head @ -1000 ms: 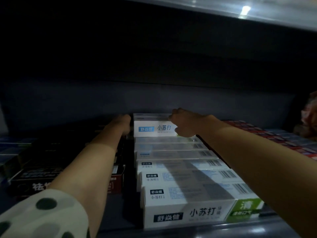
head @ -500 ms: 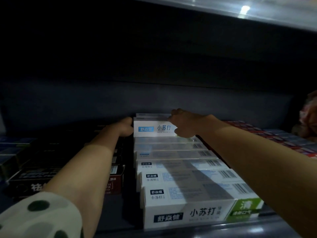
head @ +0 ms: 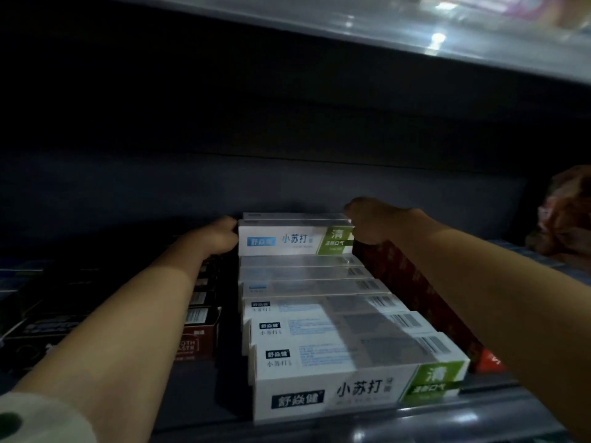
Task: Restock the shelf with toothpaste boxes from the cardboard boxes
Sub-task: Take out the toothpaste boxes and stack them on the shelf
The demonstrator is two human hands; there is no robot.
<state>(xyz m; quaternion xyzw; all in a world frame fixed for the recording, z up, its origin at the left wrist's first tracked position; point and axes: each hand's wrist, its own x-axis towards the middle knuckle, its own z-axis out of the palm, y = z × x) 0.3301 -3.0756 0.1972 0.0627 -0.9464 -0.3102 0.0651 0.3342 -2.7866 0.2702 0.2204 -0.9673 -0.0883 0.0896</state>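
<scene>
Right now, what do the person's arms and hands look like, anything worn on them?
Both hands are bare: no gloves, rings or watch show on the left hand or the right hand. Both forearms are uncovered too. The left arm has a cream sleeve with dark green dots, pushed up at the bottom left corner. No sleeve shows on the right arm within the frame. The light is dim, so fine detail is hard to tell.

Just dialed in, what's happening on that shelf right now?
A person is restocking a dim shelf with white toothpaste boxes. Both arms reach to the back of the middle row: the left hand holds the left end of the raised rear box and the right hand holds its right end, where it sits on the flat-lying boxes with another box just behind it. A front box closes the row at the shelf edge. Dark boxes flank it on the left, red boxes on the right.
</scene>
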